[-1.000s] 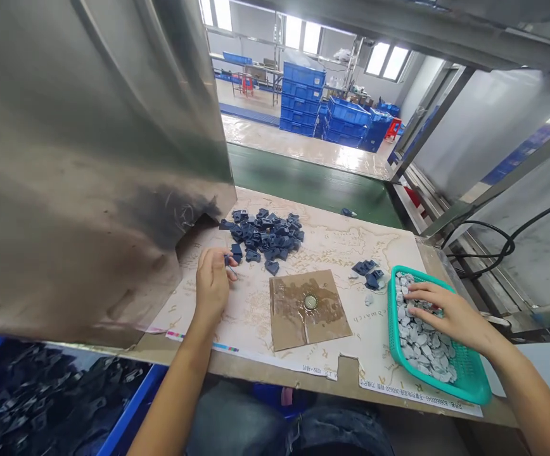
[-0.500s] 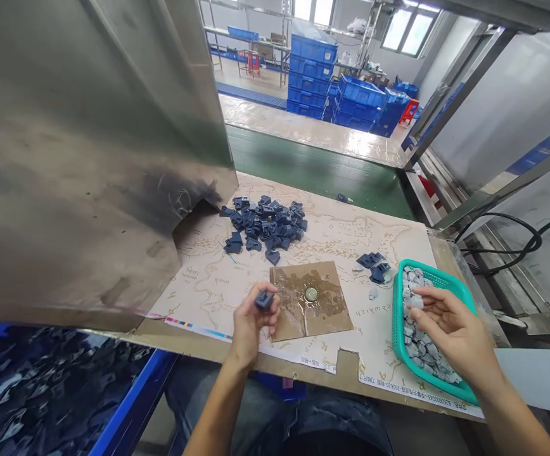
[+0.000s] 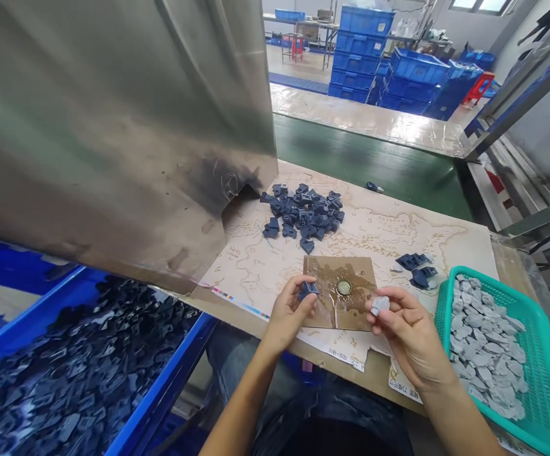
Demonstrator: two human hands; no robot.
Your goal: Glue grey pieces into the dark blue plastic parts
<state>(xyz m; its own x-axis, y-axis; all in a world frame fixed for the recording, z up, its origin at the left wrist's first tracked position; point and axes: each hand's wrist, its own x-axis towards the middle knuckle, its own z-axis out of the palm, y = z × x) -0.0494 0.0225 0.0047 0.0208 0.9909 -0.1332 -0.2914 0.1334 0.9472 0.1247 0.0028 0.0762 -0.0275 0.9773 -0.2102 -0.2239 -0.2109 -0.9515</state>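
Observation:
My left hand is closed around a dark blue plastic part, held over the left edge of a stained cardboard square. Between the thumb and fingers of my right hand is a light grey piece, at the cardboard's right edge. A small round disc lies on the cardboard, with a wet-looking stain around it. To the right, a green basket contains many grey pieces. Beyond the cardboard lies a pile of dark blue parts.
A few dark blue parts lie right of the cardboard; another part is at the green belt's edge. A metal panel stands at left, above a blue crate of dark parts. Blue crates are stacked behind.
My right hand has moved left from the basket to the cardboard with the grey piece. My left hand has turned the dark blue part. The camera view has shifted left.

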